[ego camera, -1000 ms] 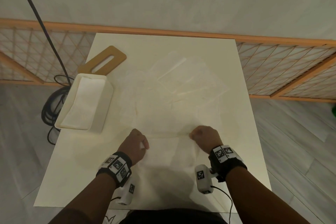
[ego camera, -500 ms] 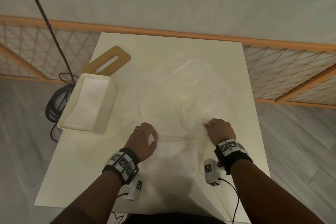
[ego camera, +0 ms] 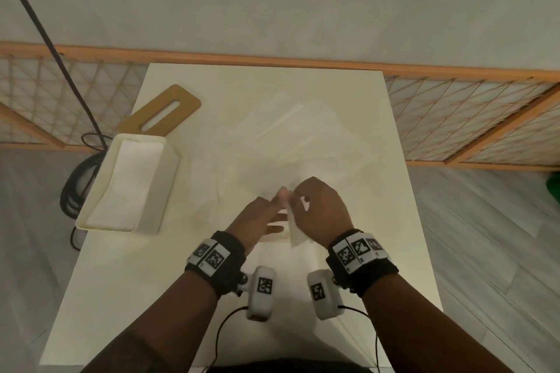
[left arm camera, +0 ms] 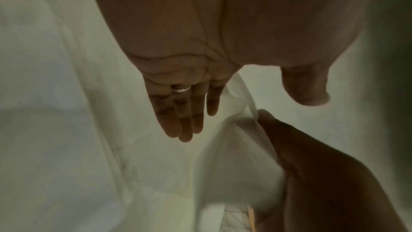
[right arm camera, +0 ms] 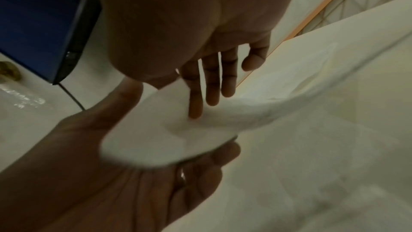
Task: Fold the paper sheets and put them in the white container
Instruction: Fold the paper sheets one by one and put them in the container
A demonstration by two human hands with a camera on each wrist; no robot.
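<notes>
Just above the middle of the table (ego camera: 303,94), the paper sheet (ego camera: 295,232) was up off the surface, caught between both hands. The right hand (ego camera: 321,212) pinched its upper edge, index finger pressed into the sheet and thumb behind, so that hand was gripping the paper. The left hand (ego camera: 260,221) lay flat underneath, fingers straight, palm up, cradling the lower corner rather than clutching it: relaxed and supporting. From the right wrist view the sheet draped across that open palm and trailed away towards the far side of the table, soft and limp, more tissue than card.

Judging from that, the fold was mid-way. To do it well the right hand would want to carry its edge over to meet the opposite edge squarely, while the flat left hand kept the sheet taut, then pressed the crease down. Paper this floppy will likely sag or skew if one corner runs ahead.

More loose sheets (ego camera: 303,142) lay spread and overlapping further back. Well to the left stood the white container (ego camera: 169,179), with white paper already lying inside. Behind it, touching or nearly so, was a wooden board (ego camera: 188,100) with a slot. A black cable (ego camera: 45,33) ran down past the table's left edge.
</notes>
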